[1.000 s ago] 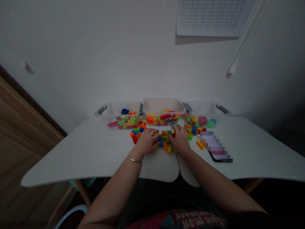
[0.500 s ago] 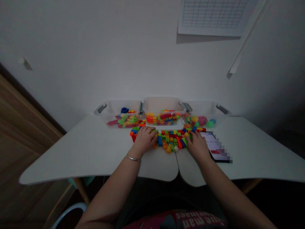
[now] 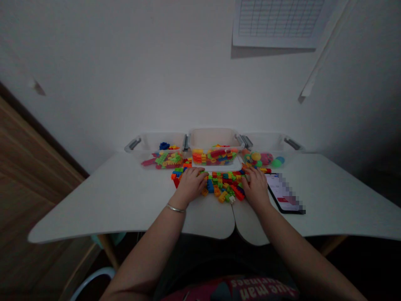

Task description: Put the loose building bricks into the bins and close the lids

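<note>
Plastic bricks (image 3: 224, 186), 2 hands (image 3: 189, 184) (image 3: 256, 189), 3 tubs (image 3: 156, 140) (image 3: 214, 138) (image 3: 266, 142)

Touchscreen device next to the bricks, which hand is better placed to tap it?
Probably the right hand: it rests at the right end of the plastic bricks, beside the touchscreen device, while the left hand sits at the bricks' other end.

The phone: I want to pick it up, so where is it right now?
In the head view, the phone lies screen-up on the white table, just right of the person's right hand and the plastic bricks, nearer than the clear plastic bin.
</note>
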Tool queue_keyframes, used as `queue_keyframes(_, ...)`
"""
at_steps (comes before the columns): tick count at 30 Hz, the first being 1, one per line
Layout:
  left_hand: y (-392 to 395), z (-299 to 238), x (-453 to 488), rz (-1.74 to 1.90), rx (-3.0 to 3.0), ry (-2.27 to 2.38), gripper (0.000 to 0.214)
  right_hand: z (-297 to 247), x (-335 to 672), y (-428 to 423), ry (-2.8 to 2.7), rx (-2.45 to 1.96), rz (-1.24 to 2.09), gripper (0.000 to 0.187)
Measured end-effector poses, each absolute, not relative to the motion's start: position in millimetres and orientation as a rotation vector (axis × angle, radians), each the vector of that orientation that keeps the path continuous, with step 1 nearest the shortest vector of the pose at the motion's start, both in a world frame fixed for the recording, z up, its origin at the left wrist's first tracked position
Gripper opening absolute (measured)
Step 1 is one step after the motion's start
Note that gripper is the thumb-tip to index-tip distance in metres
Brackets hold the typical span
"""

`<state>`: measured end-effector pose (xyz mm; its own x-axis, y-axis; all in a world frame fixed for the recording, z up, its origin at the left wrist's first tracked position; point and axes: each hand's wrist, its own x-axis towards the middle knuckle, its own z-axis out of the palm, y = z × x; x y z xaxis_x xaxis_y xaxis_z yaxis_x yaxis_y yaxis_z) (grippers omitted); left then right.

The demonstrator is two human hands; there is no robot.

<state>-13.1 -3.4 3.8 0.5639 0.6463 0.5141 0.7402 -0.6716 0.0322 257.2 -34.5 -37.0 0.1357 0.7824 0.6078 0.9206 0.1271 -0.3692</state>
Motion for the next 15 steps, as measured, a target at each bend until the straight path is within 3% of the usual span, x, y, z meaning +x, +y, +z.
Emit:
queue_keyframes(10,-17.7,14.2,18.7,-0.897,-2.76,-1.151,0.04,-47.4,261.0,-11.3,-1.486,-1.723,0.001,0.056)
queue_keyframes(15,-11.1,24.6,31.8,-0.713,-2.84,-0.988,0.039,-43.0,257.7,-16.1,-1.586,-1.617,0.011,0.051)
